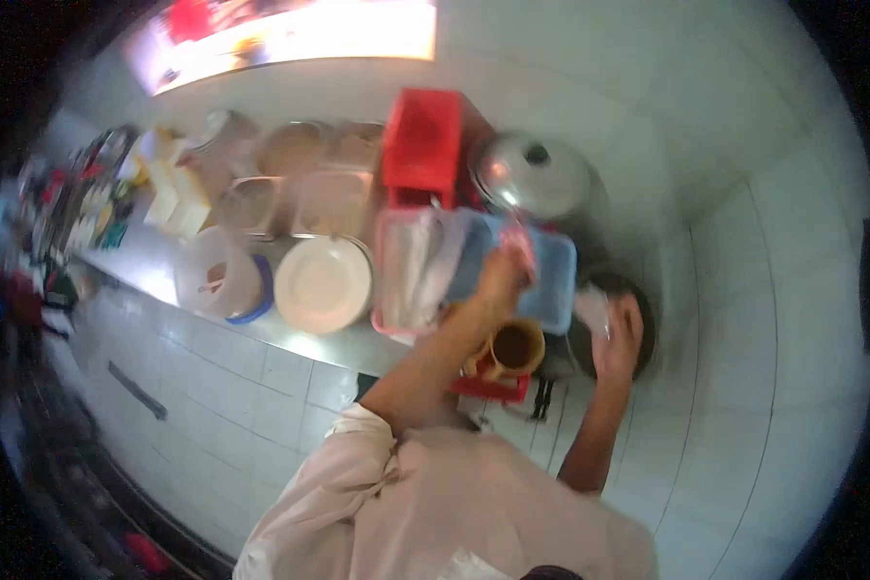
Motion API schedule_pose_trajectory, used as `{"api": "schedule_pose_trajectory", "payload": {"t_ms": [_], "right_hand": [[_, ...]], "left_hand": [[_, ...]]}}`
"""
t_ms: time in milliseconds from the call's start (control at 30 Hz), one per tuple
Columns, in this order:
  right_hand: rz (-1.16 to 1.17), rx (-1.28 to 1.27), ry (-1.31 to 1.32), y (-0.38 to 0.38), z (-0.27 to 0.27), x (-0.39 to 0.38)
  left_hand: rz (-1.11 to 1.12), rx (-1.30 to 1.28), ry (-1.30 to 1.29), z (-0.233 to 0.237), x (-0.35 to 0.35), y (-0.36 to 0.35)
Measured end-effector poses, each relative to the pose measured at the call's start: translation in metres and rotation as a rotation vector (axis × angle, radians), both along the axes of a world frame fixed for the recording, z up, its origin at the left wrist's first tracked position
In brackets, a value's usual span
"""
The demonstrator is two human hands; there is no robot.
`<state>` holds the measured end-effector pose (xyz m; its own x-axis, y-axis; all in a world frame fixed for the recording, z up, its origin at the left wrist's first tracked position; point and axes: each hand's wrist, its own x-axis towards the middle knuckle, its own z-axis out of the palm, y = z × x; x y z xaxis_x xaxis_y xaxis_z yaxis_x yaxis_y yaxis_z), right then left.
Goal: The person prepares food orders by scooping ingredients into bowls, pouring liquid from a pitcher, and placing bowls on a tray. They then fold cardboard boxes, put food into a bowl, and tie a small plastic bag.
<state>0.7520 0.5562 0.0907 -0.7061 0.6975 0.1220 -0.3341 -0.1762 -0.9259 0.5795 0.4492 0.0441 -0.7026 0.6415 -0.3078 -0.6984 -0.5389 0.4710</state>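
Observation:
Over a blue plastic basket reaches my left hand, closed on a blurred pink-and-white item whose kind I cannot make out. My right hand is to the right of the basket, its fingers closed on a whitish, see-through piece that looks like a plastic bag. Beneath this hand is a dark round vessel. A tan mug-like container stands just below my left forearm. Left of the blue basket, a pink-rimmed tray holds clear plastic.
A red bin and a lidded metal pot stand behind the baskets. Stacked white plates, a white tub and metal food pans line the steel counter leftward. Tiled walls rise at right.

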Motion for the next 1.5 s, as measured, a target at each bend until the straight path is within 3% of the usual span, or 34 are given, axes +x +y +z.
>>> {"api": "schedule_pose_trajectory", "payload": {"t_ms": [67, 100, 167, 200, 267, 300, 333, 400, 433, 533, 567, 600, 633, 667, 733, 900, 1167, 1233, 1333, 1367, 1433, 1500], "right_hand": [[0.077, 0.021, -0.042, -0.012, 0.010, -0.001], [0.127, 0.052, -0.124, -0.022, 0.022, -0.003], [-0.116, 0.290, -0.271, -0.050, 0.028, -0.018], [-0.101, 0.308, -0.264, -0.059, 0.027, -0.025], [0.064, 0.427, -0.415, -0.081, 0.026, -0.040], [-0.001, 0.593, -0.461, -0.092, 0.022, -0.056], [-0.008, 0.600, -0.459, -0.110, 0.021, -0.070], [-0.294, 0.951, -0.640, -0.155, 0.028, -0.106], [-0.337, 0.907, -0.629, -0.183, 0.039, -0.122], [-0.439, 1.112, -0.867, -0.215, 0.028, -0.139], [-0.512, 1.228, -0.958, -0.221, 0.024, -0.149], [-0.501, 1.234, -0.887, -0.235, 0.031, -0.157], [-0.480, 1.247, -0.815, -0.248, 0.037, -0.166], [-0.513, 1.268, -0.803, -0.253, 0.034, -0.172], [-0.324, 1.097, -1.009, -0.259, 0.029, -0.182], [-0.179, 1.366, -1.016, -0.269, 0.023, -0.200], [-0.318, 1.607, -0.970, -0.271, 0.025, -0.226], [-0.320, 1.475, -0.578, -0.269, 0.022, -0.230], [-0.347, 1.248, -0.670, -0.276, 0.015, -0.233], [-0.307, 1.249, -0.574, -0.272, 0.011, -0.232], [-0.261, 1.271, -0.622, -0.287, 0.029, -0.237], [-0.202, 1.289, -0.663, -0.295, 0.039, -0.242]], "left_hand": [[-0.168, 0.304, 0.194, -0.028, -0.003, 0.004], [-0.211, 0.290, 0.204, -0.028, -0.004, 0.004], [-0.224, 0.152, 0.099, -0.019, -0.002, 0.005], [-0.186, 0.031, -0.016, -0.008, -0.001, 0.002], [-0.177, 0.015, -0.003, 0.009, -0.002, -0.018], [-0.192, -0.020, 0.011, 0.012, -0.006, -0.028], [-0.196, -0.013, 0.016, 0.012, -0.012, -0.044], [-0.327, -0.011, 0.218, 0.014, -0.034, -0.068], [-0.321, 0.021, 0.141, 0.002, -0.040, -0.074], [-0.382, 0.127, -0.050, -0.011, -0.065, -0.108], [-0.322, 0.477, 0.136, -0.042, -0.075, -0.097], [-0.249, 0.826, 0.302, -0.035, -0.097, -0.105], [-0.172, 0.394, 0.709, -0.033, -0.103, -0.123], [-0.063, -0.073, 1.069, -0.003, -0.106, -0.164], [-0.133, 0.067, 0.963, -0.046, -0.115, -0.144], [-0.080, 0.102, 0.889, -0.085, -0.125, -0.135], [-0.038, 0.117, 0.852, -0.087, -0.133, -0.130], [-0.019, 0.109, 0.843, -0.090, -0.132, -0.131], [0.011, 0.091, 0.826, -0.102, -0.125, -0.134], [0.025, 0.086, 0.812, -0.106, -0.121, -0.132], [0.079, 0.084, 0.786, -0.113, -0.116, -0.123], [-0.067, 0.089, 0.604, -0.089, -0.119, -0.152]]}}
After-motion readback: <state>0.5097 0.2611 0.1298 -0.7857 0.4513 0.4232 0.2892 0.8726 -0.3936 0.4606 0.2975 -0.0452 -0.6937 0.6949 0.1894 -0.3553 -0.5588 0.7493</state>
